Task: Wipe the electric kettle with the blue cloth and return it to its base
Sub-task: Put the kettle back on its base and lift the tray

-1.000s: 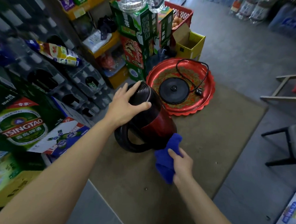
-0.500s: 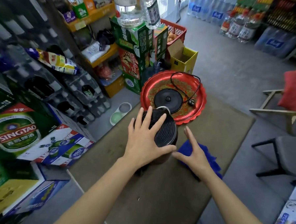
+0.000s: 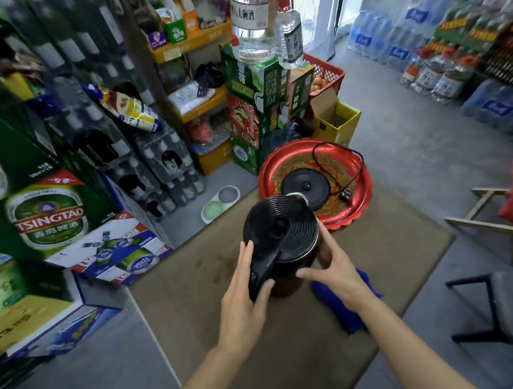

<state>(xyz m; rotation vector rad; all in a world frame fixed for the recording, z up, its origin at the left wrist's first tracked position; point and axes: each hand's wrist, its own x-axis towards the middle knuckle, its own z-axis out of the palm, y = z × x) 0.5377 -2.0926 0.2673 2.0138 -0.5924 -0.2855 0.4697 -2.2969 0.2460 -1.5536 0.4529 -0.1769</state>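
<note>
The black electric kettle [image 3: 280, 225] stands upright on the brown table [image 3: 379, 260], its ribbed lid facing me and its handle pointing toward me. My left hand [image 3: 244, 297] wraps around the handle. My right hand [image 3: 334, 269] presses against the kettle's right side, fingers spread. The blue cloth [image 3: 344, 312] lies on the table under my right forearm, partly hidden. The round black base [image 3: 306, 185] sits in a red tray [image 3: 358, 205] just beyond the kettle, with its cord and plug [image 3: 346, 194] coiled beside it.
Beer cartons [image 3: 49, 213] and bottle crates are stacked close on the left. Green and red boxes [image 3: 254, 105] with water bottles on top stand behind the tray. A yellow box [image 3: 336, 121] sits beyond. A dark chair [image 3: 496, 302] stands at right.
The kettle went from lying tilted to standing upright. My right hand let go of the blue cloth and moved to the kettle's side. My left hand shifted from the lid to the handle.
</note>
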